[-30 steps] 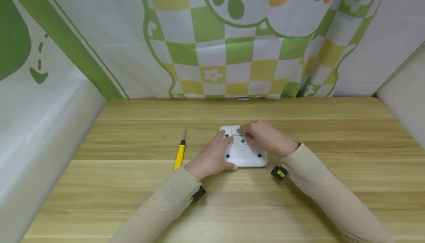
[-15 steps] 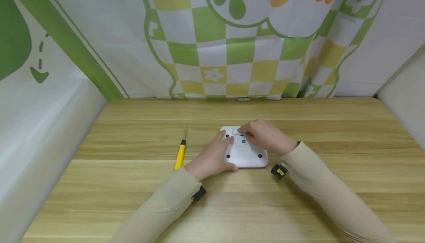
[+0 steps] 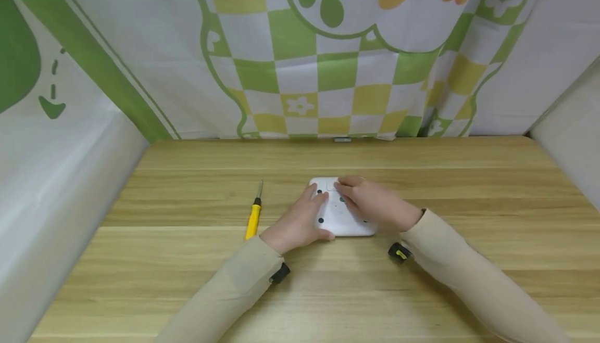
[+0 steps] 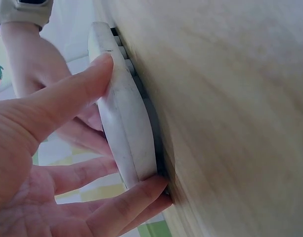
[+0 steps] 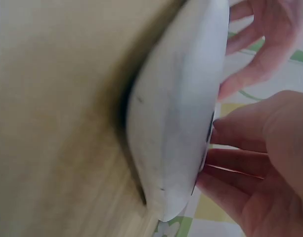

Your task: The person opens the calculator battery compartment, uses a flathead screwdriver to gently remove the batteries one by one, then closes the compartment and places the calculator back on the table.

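Note:
A white calculator [image 3: 344, 224] lies face down, its back with dark round feet turned up. Keys show along its underside in the left wrist view. My left hand [image 3: 299, 221] grips its left side, with the thumb [image 4: 94, 81] on the near edge and fingertips at the far edge and on the back. Near the far edge, the small rectangular battery cover [image 3: 331, 185] sits in the back, outlined by a thin seam. At that cover my right hand [image 3: 377, 201] touches with its fingertips; in the right wrist view its thumb and fingers [image 5: 238, 160] rest apart against the back.
A yellow-handled screwdriver [image 3: 253, 219] lies left of the calculator, its tip pointing away from me. A small grey object [image 3: 342, 139] sits at the wooden table's [image 3: 445, 291] back edge, below a checkered curtain [image 3: 337, 72].
The battery cover looks flatter in the back than a second ago, its dark gap reduced to a thin line. My right hand has turned and lowered slightly; my left hand keeps its grip.

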`<action>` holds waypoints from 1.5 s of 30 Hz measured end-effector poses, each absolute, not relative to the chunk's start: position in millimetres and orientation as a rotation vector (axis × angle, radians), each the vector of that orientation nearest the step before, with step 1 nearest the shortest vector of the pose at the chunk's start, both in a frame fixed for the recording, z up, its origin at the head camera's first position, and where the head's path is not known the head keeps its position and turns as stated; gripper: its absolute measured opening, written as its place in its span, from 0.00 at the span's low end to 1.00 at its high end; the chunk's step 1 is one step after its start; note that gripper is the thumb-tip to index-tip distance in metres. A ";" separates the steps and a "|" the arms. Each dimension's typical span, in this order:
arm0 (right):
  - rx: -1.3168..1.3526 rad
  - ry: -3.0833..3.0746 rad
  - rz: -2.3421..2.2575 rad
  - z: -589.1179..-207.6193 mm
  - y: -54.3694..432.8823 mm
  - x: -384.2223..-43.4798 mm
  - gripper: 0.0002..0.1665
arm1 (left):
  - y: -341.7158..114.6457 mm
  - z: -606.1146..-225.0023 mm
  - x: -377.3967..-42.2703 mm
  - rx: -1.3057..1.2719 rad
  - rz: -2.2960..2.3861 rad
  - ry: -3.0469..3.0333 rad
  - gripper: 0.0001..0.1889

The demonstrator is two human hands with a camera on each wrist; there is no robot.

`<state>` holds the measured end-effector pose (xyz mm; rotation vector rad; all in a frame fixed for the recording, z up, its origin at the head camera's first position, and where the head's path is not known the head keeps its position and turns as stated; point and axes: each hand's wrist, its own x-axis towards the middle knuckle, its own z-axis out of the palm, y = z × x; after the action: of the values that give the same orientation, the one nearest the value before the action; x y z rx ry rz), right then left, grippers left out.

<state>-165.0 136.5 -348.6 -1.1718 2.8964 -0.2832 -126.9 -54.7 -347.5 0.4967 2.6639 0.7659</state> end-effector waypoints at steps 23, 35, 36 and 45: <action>-1.076 2.783 -0.584 -356.9 146.2 -156.3 0.33 | -58.5 -350.0 -126.4 0.491 0.827 2.672 0.47; -0.688 2.914 -0.526 -348.8 148.1 -145.8 0.36 | -60.6 -350.8 -122.0 0.435 0.850 2.735 0.43; -0.674 2.931 -0.515 -348.1 148.2 -144.7 0.36 | -60.9 -350.5 -122.0 0.427 0.854 2.737 0.42; -0.587 2.976 -0.472 -343.9 145.3 -139.5 0.36 | -58.9 -349.2 -122.9 0.359 0.831 2.746 0.40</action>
<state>-139.5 145.3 -343.9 -0.5867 2.9765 -0.4720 -122.9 -58.9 -349.2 0.3595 2.7460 0.8309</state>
